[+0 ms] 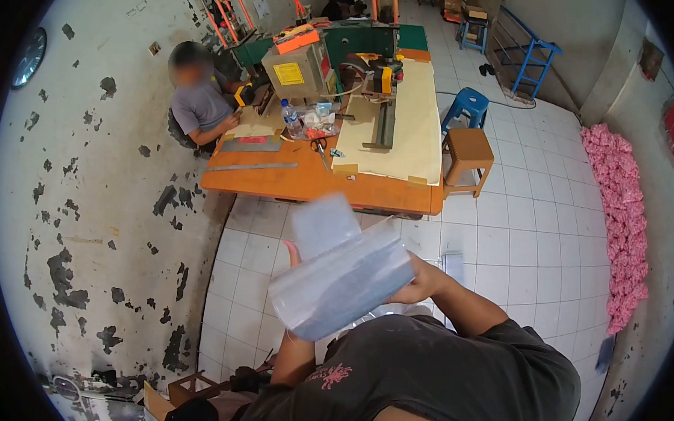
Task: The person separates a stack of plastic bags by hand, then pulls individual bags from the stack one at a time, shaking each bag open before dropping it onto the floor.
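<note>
Ahead, orange table beyond plastic sheets.

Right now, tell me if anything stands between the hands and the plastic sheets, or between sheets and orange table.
Nothing visible: the right hand grips the plastic sheets, the left hand is partly behind them, and only tiled floor shows before the orange table.

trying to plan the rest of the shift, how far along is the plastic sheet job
Done: the plastic sheets look already shaped, with mostly straight edges. In hand: the right hand grips them; the left hand, mostly hidden, is at their other side, by a smaller, blurred plastic piece. Left: possibly the pale stack on the floor, though it could be finished; the total left can't be told.
</note>
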Motion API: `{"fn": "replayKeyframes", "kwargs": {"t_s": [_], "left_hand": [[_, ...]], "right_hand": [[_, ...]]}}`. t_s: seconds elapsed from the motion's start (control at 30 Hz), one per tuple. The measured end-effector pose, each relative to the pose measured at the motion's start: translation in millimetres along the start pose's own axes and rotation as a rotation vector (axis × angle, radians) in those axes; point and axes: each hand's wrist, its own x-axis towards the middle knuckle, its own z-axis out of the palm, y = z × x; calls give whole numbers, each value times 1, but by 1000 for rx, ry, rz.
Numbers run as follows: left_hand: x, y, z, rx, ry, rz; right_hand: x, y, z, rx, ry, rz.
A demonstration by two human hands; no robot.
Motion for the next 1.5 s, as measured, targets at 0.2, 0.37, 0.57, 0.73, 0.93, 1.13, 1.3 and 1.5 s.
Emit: {"fn": "replayKeyframes", "kwargs": {"t_s": [0.2, 0.37, 0.57, 0.73, 0.93, 1.13, 1.3, 1.5], "left_hand": [[19, -18, 18, 48, 154, -326], [71, 13, -12, 259, 225, -30], [73, 38, 59, 719, 157, 480], [74, 39, 80, 992, 97, 691], [42, 19, 74, 945, -200, 591], [21, -1, 29, 1429, -712, 705], [2, -23, 36, 1352, -834, 170], [-10, -15, 16, 1522, -825, 170]], "right_hand": [[-24, 6, -12, 55, -137, 43], [-66, 16, -22, 152, -135, 181], [-71, 8, -16, 306, 343, 208], [-94, 29, -35, 338, 466, 98], [-99, 73, -52, 838, 772, 268], [-80, 114, -39, 1173, 608, 583], [-86, 167, -52, 1266, 594, 859], [-28, 144, -73, 872, 577, 834]]}}
